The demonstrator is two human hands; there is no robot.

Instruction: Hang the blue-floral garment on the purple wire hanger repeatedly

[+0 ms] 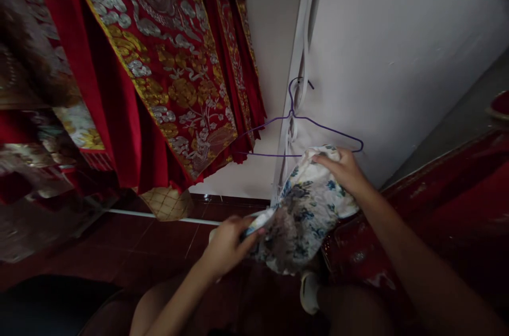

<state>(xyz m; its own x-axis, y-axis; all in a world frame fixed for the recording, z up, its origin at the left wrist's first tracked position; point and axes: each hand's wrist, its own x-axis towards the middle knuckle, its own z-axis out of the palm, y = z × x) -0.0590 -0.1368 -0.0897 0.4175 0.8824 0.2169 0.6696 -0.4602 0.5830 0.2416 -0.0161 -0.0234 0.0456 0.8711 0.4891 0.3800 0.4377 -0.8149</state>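
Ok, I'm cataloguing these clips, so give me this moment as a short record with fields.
Left hand: grips an edge of the floral cloth
Right hand: grips the floral cloth's upper edge
Floral cloth: whitish with blue pattern, held between both hands
Hanger: purple, before the pale wall; contact with the floral cloth unclear
Red hanging: gold and silver embroidery, picture left
Floor: dark red tiles

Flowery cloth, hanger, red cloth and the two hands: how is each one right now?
Flowery cloth: crumpled, held up off the floor.
Left hand: closed on the flowery cloth's edge.
Right hand: closed on the flowery cloth's top edge.
Hanger: hook end up, partly behind the flowery cloth.
Red cloth: hanging down.
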